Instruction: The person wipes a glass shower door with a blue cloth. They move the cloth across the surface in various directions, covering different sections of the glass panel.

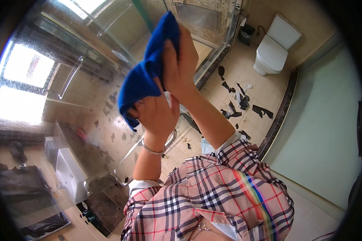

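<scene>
A folded blue cloth is bunched between my two raised hands, in front of a clear glass shower panel. My right hand grips its upper part, with the thumb lying over the fabric. Lower and to the left, my left hand has its fingers on the cloth's lower fold; a bracelet circles that wrist. The cloth hides some of the fingertips, and whether it touches the glass I cannot tell. A bent metal door handle shows just behind the left wrist.
Torn black plastic scraps litter the tiled floor. A white toilet stands at the upper right, beside a small dark bin. At the left are a white washbasin and another metal handle. A frosted glass panel borders the right side.
</scene>
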`<state>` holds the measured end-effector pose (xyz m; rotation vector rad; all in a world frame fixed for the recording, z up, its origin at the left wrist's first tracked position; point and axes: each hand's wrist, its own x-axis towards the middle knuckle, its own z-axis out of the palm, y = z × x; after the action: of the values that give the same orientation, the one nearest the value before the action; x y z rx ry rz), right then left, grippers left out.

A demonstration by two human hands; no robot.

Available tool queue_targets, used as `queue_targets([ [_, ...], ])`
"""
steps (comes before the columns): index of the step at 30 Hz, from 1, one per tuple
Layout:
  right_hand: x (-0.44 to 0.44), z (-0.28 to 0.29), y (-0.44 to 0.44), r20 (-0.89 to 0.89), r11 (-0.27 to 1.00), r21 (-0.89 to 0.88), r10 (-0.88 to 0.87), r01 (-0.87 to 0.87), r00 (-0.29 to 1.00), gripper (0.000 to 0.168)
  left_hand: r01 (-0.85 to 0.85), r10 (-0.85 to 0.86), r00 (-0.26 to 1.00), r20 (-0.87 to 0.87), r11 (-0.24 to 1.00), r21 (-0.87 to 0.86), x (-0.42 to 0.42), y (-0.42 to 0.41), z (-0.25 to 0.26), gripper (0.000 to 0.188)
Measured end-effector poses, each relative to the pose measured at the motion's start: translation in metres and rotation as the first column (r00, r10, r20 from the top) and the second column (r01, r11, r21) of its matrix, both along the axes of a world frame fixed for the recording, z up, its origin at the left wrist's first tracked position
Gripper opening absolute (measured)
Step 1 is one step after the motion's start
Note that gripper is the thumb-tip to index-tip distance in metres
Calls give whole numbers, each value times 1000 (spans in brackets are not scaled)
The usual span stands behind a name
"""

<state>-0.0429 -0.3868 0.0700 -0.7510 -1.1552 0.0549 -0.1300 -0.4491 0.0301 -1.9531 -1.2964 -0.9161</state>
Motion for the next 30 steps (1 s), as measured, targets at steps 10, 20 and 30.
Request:
queue_targets([
  [10, 5, -244, 27, -609, 831, -231, 281, -506, 741, 31, 400, -386, 916, 112, 849, -347, 8, 12, -161, 37],
  [20, -57, -235, -55, 29, 783, -622, -4, 21, 1000, 56, 240, -155, 964, 214, 853, -463, -52, -23, -182, 32],
  [30, -104, -113, -49, 666, 982, 182, -86, -49, 741, 36, -595, 456, 752, 475, 780, 193, -106, -7, -132, 57],
])
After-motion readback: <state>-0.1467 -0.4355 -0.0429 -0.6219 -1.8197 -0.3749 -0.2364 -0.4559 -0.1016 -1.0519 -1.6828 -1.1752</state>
